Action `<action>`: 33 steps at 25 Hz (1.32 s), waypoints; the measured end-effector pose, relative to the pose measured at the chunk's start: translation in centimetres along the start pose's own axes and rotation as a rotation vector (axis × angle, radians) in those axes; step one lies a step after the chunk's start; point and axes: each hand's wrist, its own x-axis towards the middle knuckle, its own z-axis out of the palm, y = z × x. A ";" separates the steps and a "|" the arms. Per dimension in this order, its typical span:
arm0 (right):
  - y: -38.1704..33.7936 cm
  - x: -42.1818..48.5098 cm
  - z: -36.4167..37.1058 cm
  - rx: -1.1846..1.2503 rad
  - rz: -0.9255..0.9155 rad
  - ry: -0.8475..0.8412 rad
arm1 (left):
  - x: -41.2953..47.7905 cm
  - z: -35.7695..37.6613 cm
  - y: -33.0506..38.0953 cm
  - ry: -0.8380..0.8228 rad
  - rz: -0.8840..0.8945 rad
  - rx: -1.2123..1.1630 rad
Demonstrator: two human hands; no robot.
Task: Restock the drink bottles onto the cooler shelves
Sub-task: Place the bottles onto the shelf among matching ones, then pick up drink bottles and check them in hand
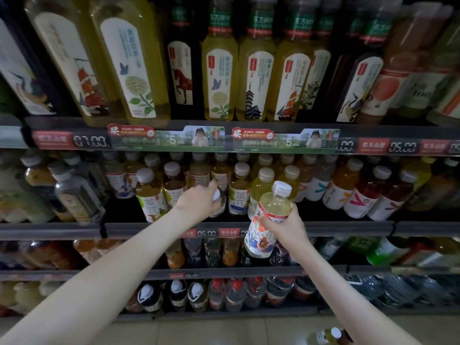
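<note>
Glossy clear plastic bottle [275, 204]

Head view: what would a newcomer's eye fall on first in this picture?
First, the right hand near the centre, which grips a pale yellow tea bottle with a flowered label and a white cap, held in front of the second shelf. Beside it, the left hand grips the top of a white-capped bottle standing in that shelf's front row. Above, tall yellow tea bottles line the top shelf.

Four cooler shelves [348, 227] are running across the frame, each carrying packed rows of drink bottles [242, 192]; one bottle [324, 336] is lying on the floor [211, 332] at lower right.
</note>
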 end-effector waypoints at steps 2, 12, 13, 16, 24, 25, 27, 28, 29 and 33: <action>0.0 0.4 1.1 0.007 -0.015 -0.001 | -1.5 0.4 -1.0 0.016 -0.011 -0.042; -2.2 0.4 5.3 0.035 -0.058 0.051 | -5.1 -1.0 -5.6 0.096 -0.005 -0.080; -2.3 0.1 5.7 0.045 -0.060 0.065 | -5.4 -0.9 -5.9 0.091 0.002 -0.094; -1.8 -1.1 6.4 0.065 -0.043 0.096 | -5.7 -0.5 -6.8 0.092 0.007 -0.191; -0.3 -2.4 3.9 0.051 0.019 0.171 | -3.1 -0.4 -6.1 0.061 0.063 -0.219; -0.2 -2.4 3.4 0.042 0.027 0.180 | -2.3 -0.5 -5.6 0.049 0.063 -0.227; -0.1 -2.6 2.4 0.034 0.027 0.194 | -0.7 -0.9 -4.4 0.019 0.064 -0.230; 0.0 -2.6 1.9 0.036 0.023 0.200 | 0.3 -1.1 -3.8 -0.005 0.068 -0.210; -0.1 -2.6 1.4 0.039 0.018 0.204 | 1.2 -1.3 -3.1 -0.023 0.067 -0.175; -0.1 -2.5 -0.2 0.033 0.006 0.189 | 4.2 -2.4 -1.1 -0.047 -0.078 -0.135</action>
